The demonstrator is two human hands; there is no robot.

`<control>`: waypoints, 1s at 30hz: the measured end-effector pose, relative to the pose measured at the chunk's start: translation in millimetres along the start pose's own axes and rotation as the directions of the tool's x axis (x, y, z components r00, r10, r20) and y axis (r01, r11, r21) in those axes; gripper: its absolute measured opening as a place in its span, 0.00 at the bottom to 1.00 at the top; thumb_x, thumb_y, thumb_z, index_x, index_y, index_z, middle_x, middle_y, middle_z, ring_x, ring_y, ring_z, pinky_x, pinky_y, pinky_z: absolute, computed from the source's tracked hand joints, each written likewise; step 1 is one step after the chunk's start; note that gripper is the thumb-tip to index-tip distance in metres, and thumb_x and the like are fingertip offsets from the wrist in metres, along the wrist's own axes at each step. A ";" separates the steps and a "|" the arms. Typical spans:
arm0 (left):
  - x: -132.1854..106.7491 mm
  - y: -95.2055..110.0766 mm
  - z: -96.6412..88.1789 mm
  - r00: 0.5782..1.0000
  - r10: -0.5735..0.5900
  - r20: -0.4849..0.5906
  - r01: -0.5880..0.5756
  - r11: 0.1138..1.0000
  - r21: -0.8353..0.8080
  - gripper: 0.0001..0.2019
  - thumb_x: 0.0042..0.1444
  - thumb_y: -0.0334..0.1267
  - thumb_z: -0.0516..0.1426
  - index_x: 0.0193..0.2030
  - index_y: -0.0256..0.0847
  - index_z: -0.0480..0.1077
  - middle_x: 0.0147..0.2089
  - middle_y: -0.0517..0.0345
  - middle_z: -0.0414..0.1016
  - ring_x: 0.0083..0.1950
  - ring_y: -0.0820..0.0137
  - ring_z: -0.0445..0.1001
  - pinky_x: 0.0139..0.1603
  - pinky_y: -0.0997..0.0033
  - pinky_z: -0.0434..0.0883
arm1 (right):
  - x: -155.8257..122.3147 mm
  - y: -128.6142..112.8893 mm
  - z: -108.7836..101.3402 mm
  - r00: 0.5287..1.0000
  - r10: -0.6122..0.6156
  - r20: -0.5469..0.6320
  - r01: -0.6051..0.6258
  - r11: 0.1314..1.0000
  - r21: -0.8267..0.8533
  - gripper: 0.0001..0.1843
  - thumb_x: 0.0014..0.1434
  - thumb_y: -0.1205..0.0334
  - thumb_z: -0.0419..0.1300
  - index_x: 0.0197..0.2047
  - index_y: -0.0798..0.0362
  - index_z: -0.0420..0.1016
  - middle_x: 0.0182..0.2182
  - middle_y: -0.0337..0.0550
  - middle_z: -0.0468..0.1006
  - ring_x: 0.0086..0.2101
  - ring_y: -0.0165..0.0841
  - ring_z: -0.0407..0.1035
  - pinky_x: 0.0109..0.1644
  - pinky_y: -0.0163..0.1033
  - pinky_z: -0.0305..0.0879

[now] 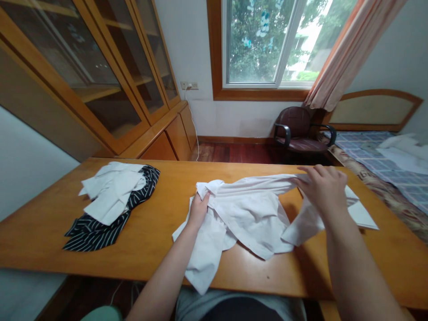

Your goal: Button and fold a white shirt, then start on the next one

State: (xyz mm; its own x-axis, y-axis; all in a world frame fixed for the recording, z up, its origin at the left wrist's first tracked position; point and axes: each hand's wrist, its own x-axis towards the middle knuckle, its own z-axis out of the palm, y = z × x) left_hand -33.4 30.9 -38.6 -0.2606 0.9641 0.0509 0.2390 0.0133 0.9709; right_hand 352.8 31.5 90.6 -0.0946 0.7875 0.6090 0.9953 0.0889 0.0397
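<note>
A white shirt (pixel 247 218) is spread in loose folds across the middle of the wooden table, part of it hanging over the front edge. My left hand (pixel 199 208) pinches it near the collar. Farther right, my right hand (pixel 323 185) grips the shirt's other end and holds it raised off the tabletop, so a stretch of cloth runs taut between both hands. Below my right hand a loose flap of the white cloth droops toward the table.
At the table's left lie white garments (pixel 112 187) on a black-and-white striped garment (pixel 96 232). A folded white item (pixel 363 214) rests at the right, partly behind my right arm. Beyond the table (pixel 150 263) stand a glass-door cabinet (pixel 160 107), an office chair (pixel 296 127) and a bed (pixel 384 156).
</note>
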 end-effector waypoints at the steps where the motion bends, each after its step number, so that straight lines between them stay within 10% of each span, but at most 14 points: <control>1: -1.4 1.9 -0.6 1.000 0.008 0.016 -0.008 1.000 -0.015 0.21 0.60 0.49 0.57 0.54 0.38 0.71 0.57 0.44 0.76 0.61 0.56 0.72 0.61 0.60 0.67 | -1.4 -6.0 2.4 0.999 0.002 -0.049 -0.003 1.000 -0.022 0.17 0.62 0.53 0.61 0.51 0.51 0.78 0.39 0.52 0.77 0.44 0.48 0.66 0.54 0.52 0.55; 7: -12.1 22.4 -19.9 0.953 0.100 0.286 -0.109 0.994 0.016 0.23 0.65 0.52 0.50 0.53 0.38 0.75 0.58 0.47 0.76 0.63 0.58 0.70 0.66 0.60 0.63 | -22.8 -44.7 38.0 0.999 -0.049 0.010 0.047 0.985 0.165 0.20 0.64 0.68 0.53 0.57 0.48 0.74 0.54 0.53 0.72 0.56 0.48 0.62 0.66 0.59 0.50; 13: -15.1 29.4 -61.2 0.954 0.203 0.221 -0.270 0.904 0.332 0.17 0.61 0.44 0.51 0.49 0.41 0.76 0.55 0.48 0.76 0.59 0.60 0.72 0.65 0.59 0.64 | -54.8 -73.0 84.3 0.916 -0.267 0.300 0.108 0.883 0.456 0.26 0.65 0.50 0.56 0.63 0.50 0.69 0.65 0.55 0.64 0.62 0.48 0.58 0.66 0.56 0.56; 22: -43.2 7.4 -109.1 0.942 -0.171 0.288 0.032 0.901 0.432 0.27 0.50 0.49 0.61 0.55 0.38 0.72 0.36 0.55 0.77 0.38 0.62 0.76 0.42 0.65 0.72 | -79.3 -74.2 104.2 0.869 -0.129 0.478 -0.003 0.964 0.266 0.22 0.63 0.50 0.58 0.57 0.48 0.73 0.59 0.52 0.71 0.56 0.51 0.64 0.54 0.54 0.66; 30: -30.1 19.5 -132.9 0.982 -0.152 0.115 0.103 0.932 0.347 0.22 0.48 0.49 0.60 0.46 0.37 0.76 0.31 0.57 0.78 0.33 0.64 0.75 0.35 0.69 0.70 | -88.7 -65.4 102.1 0.901 -0.106 0.420 -0.017 0.960 0.279 0.13 0.65 0.56 0.55 0.49 0.48 0.76 0.53 0.51 0.74 0.50 0.47 0.66 0.48 0.50 0.68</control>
State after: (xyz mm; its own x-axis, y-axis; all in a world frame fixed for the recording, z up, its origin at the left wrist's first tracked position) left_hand -145.2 -33.0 9.9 -0.1846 0.9749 -0.1242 0.5206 0.2041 0.8290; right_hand 293.7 18.0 -46.9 -0.2005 0.9564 0.2123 0.9507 0.2423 -0.1937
